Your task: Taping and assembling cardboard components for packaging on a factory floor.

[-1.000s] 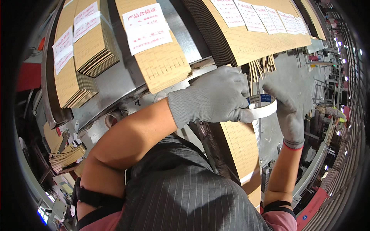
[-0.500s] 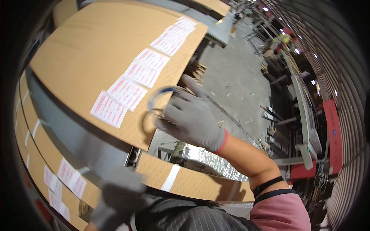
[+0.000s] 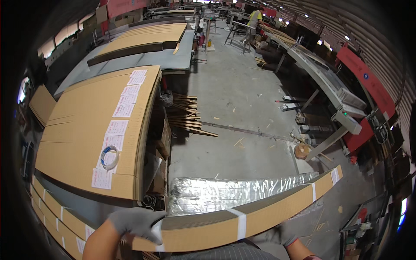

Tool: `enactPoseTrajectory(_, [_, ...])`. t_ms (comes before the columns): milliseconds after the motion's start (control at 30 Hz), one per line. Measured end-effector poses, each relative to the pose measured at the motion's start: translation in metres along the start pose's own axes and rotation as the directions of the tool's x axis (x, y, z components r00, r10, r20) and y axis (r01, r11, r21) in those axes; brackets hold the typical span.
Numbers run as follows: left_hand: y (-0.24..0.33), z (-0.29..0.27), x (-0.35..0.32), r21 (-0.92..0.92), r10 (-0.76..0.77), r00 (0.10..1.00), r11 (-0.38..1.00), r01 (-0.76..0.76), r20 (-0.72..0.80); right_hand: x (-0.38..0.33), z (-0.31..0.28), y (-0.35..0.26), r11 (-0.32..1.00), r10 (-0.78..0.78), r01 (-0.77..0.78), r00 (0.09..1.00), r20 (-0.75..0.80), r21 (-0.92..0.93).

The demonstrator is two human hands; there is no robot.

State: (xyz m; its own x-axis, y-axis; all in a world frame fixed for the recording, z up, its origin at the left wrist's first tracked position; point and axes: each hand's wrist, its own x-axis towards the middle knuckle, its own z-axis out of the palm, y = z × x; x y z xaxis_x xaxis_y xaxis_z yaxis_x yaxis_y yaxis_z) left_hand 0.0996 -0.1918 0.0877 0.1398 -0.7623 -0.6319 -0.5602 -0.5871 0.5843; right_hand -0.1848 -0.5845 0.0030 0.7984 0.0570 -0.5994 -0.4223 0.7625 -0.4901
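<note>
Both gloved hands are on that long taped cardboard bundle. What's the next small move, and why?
Probably shift the right hand to a firmer hold before carrying. The long cardboard bundle spans well past both hands, with its far end out over the floor. The left hand grips the near end at a tape band, but the right hand sits mostly hidden beneath the bundle, so its hold cannot be confirmed.

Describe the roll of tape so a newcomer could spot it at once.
Look to the big stack of flat brown cardboard sheets on the person's left. Along its right edge runs a row of white paper labels. The roll of tape lies flat among the nearer labels: the only round, ring-shaped thing there, pale with a bluish inner rim.
</note>
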Motion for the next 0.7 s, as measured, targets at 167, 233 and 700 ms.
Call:
enactPoseTrajectory(167, [0.115,0.069,-0.026,0.156,-0.135,0.968,0.973,0.17,-0.21,0.004,-0.149,-0.039,0.625,-0.706,0.692,0.698,-0.115,0.362])
enactPoseTrajectory(233, [0.117,0.12,-0.002,0.107,-0.145,0.936,0.976,0.188,-0.32,0.022,-0.156,-0.057,0.654,-0.674,0.666,0.729,-0.125,0.359])
enactPoseTrajectory(700, [0.182,0.242,0.07,-0.353,0.177,0.655,0.724,-0.592,-0.735,-0.016,-0.048,0.138,0.487,-0.109,0.585,0.777,0.62,-0.648])
